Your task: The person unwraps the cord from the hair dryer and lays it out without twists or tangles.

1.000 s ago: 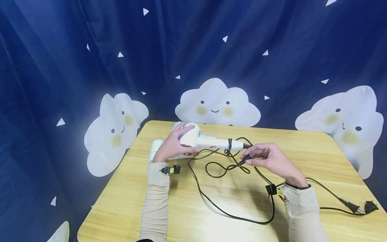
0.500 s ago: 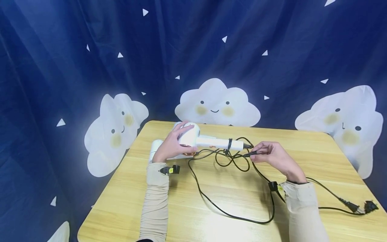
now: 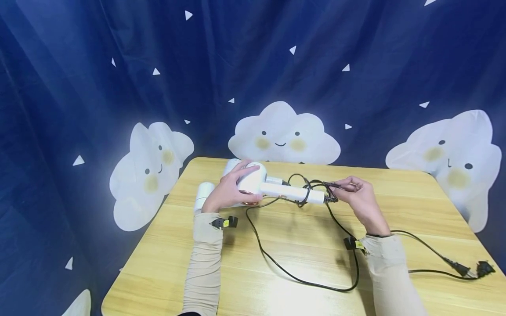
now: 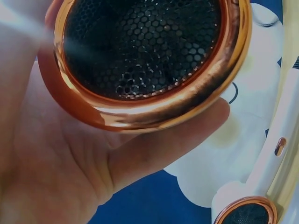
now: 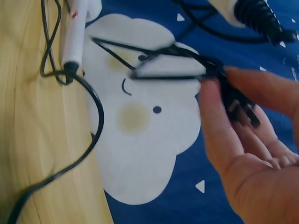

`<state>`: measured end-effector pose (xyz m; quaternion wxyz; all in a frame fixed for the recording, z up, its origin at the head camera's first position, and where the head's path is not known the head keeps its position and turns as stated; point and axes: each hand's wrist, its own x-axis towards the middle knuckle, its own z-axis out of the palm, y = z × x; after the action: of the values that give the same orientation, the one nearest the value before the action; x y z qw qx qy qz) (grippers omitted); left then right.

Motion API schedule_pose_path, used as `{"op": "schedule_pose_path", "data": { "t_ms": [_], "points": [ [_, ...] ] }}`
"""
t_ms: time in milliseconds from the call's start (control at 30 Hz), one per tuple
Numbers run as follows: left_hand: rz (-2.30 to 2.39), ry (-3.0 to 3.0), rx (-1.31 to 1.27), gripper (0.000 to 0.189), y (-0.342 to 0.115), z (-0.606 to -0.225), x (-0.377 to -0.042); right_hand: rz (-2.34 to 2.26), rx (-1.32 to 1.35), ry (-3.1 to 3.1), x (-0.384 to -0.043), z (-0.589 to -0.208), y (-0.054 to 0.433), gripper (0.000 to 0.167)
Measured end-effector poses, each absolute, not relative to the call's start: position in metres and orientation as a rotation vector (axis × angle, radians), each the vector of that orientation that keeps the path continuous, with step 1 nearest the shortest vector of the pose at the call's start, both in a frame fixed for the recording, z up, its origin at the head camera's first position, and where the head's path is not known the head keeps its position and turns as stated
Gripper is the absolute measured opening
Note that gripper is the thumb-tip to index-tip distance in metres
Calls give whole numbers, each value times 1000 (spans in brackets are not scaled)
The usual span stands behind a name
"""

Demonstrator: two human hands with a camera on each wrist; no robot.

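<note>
My left hand (image 3: pixel 229 191) grips the round head of a white hair dryer (image 3: pixel 292 192), its fingers over the top and thumb beneath. In the left wrist view, the dryer's rose-gold rim (image 4: pixel 135 119) surrounds a dark honeycomb grille. The handle points right, with a black cord wound around its lower part. Just beyond the handle's end, my right hand (image 3: pixel 360 199) pinches the plug end of a cord. Metal prongs of the black plug (image 5: pixel 238 105) show between thumb and fingers in the right wrist view, and bent loops of cord (image 5: pixel 173 77) extend from it.
Behind the held dryer lies another white hair dryer (image 3: pixel 272 180). A white cylindrical piece (image 3: pixel 204 191) lies left, beside the left wrist. A long black cord (image 3: pixel 292 276) curves over the wooden table (image 3: pixel 245 298). Black plugs (image 3: pixel 458 268) lie near the right edge.
My right hand has moved up and away with the plug, drawing the loose loops up to the dryer's handle. The dryer has shifted slightly right, its handle end tipped lower.
</note>
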<state>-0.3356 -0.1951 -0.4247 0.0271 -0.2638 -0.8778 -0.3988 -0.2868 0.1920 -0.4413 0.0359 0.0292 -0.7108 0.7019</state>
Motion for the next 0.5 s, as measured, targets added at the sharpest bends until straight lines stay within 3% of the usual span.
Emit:
{"op": "schedule_pose_path", "data": {
  "t_ms": [267, 500],
  "points": [
    [-1254, -2730, -841, 84, -186, -428, -336, 2243, 132, -1849, -284, -434, 184, 24],
    [-1256, -2746, -822, 86, -186, -429, -337, 1974, 390, -2013, -276, -423, 178, 31]
  ]
}}
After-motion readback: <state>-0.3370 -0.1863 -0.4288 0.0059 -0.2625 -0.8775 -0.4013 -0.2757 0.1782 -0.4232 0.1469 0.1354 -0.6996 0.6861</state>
